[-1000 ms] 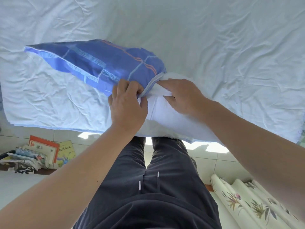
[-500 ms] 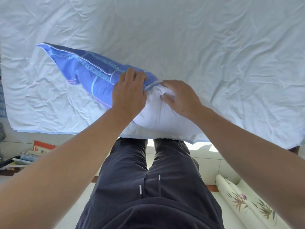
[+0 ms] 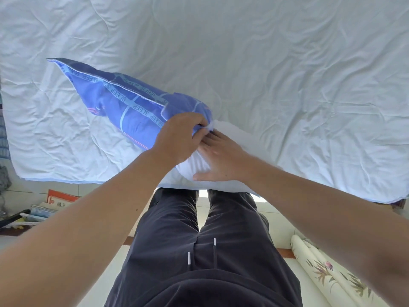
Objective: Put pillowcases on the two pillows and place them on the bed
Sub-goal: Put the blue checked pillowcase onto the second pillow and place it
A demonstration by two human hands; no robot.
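Fingers (image 3: 200,124) of the left hand (image 3: 177,138) are gripping the blue pillowcase (image 3: 132,107) edge.
The right hand (image 3: 221,158) is pressing flat-fingered on the white pillow (image 3: 194,167).

Pillowcase (image 3: 132,107) now drawn further over pillow (image 3: 194,167); left hand (image 3: 177,138) bunches its open edge; right hand (image 3: 221,158) flattens, fingers spread on pillow.

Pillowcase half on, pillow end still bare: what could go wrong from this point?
1. The left hand grips only a bunched bit of the blue pillowcase opening; that grip could slip, letting the case slide back.
2. The right hand lies flat on the white pillow, whose bare end overhangs the bed edge; it might drop to the floor.
3. The far corner looks limp, so the filling may bunch unevenly.
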